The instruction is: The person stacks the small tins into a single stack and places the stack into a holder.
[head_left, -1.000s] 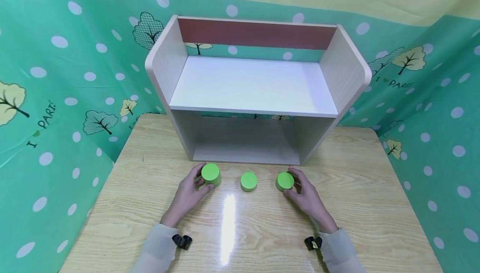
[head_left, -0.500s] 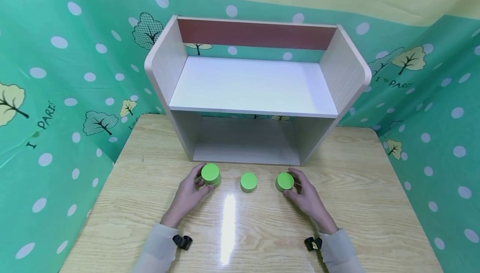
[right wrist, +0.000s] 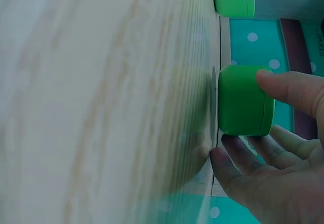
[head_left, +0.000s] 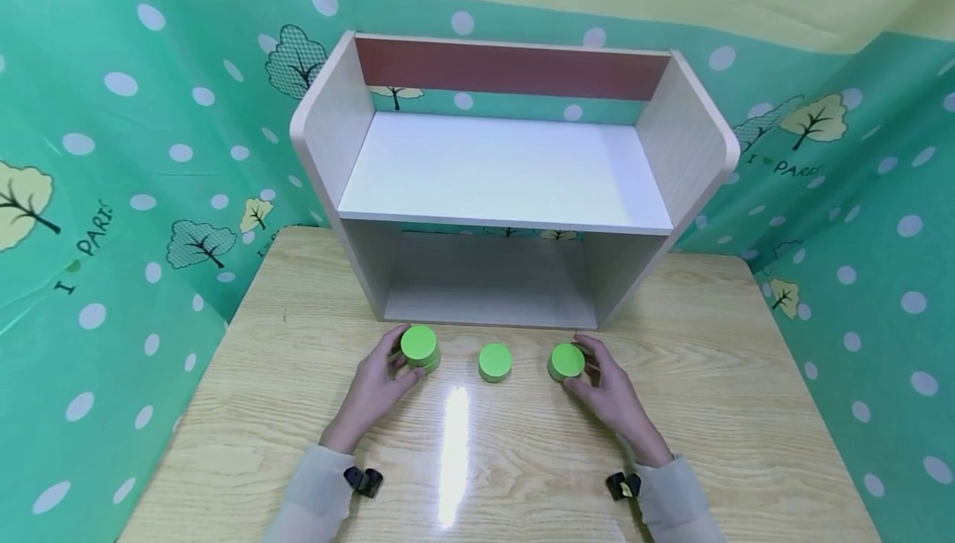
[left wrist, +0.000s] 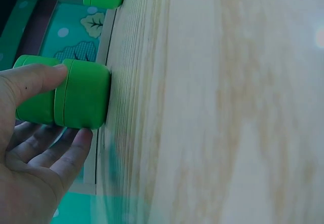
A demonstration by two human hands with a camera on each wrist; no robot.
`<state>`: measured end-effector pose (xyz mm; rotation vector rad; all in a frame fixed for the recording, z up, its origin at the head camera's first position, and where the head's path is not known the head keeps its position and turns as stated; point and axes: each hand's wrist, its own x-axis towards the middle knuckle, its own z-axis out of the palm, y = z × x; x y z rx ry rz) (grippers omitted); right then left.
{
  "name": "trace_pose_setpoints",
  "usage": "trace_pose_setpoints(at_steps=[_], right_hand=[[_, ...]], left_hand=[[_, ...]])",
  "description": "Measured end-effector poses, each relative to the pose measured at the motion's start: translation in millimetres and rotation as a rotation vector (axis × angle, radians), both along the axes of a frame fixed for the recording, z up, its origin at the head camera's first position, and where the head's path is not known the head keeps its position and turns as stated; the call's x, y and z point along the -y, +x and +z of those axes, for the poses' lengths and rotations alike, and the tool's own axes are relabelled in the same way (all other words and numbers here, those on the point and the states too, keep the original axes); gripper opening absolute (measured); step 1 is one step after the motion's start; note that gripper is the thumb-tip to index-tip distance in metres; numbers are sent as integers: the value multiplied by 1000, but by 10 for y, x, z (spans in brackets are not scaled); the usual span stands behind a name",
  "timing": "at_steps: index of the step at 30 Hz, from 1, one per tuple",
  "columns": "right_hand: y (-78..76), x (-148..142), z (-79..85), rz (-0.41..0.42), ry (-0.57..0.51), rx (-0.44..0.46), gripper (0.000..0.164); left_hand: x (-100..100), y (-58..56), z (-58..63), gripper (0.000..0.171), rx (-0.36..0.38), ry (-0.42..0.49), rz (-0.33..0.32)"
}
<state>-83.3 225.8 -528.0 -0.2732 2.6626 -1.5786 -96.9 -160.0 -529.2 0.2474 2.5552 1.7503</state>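
Observation:
Two small round green lidded containers stand stacked, one on the other, at the left; the upper one (head_left: 419, 342) hides most of the lower one (left wrist: 87, 95) from above. My left hand (head_left: 377, 384) holds this stack, its thumb on one side near the joint between the two and its fingers on the other. On the right, my right hand (head_left: 613, 385) grips a single matching container (right wrist: 243, 100) between thumb and fingers, thumb near the lid seam. A third matching container (head_left: 495, 362) sits alone on the table between both hands, touched by neither.
Just behind the containers rises a white two-level shelf (head_left: 503, 170) with a dark red back strip (head_left: 515, 68). All stand on a light wooden table (head_left: 537, 460). A green dotted curtain (head_left: 149, 294) surrounds the table's back and sides.

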Motion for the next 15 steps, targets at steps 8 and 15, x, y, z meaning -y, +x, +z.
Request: trace_pose_setpoints(at_steps=[8,15], right_hand=[[46,62,108,15,-20,-37,72],[64,208,336,21,-14,-109,73]], left_hand=[[5,-1,11,78,16,3,7],[16,-10,-4,78,15,4,6]])
